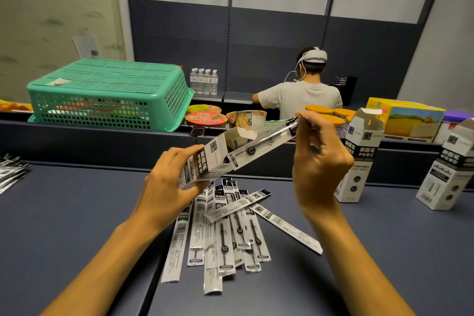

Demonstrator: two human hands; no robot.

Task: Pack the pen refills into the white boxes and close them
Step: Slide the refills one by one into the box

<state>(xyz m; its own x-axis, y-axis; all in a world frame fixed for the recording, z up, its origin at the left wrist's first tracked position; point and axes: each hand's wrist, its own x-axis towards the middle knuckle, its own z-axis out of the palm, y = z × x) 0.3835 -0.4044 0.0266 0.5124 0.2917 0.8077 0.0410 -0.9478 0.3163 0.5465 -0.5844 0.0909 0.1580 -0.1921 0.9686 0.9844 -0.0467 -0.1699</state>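
Loose pen refills [225,233] lie fanned on the dark counter [77,213] just below both hands. Above them the left hand [169,182] grips a tilted white box [205,164], open mouth up and to the right, while the right hand [320,159] pinches a sleeved refill [266,141] along that same axis, tip already inside. Two open boxes [359,159] stand to the right; beyond, a green basket [107,92] and a person at dark shelving.

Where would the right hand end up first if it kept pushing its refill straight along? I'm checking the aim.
Probably in the open mouth of the box that the left hand holds: the right hand pinches the refill, whose lower end already sits inside.
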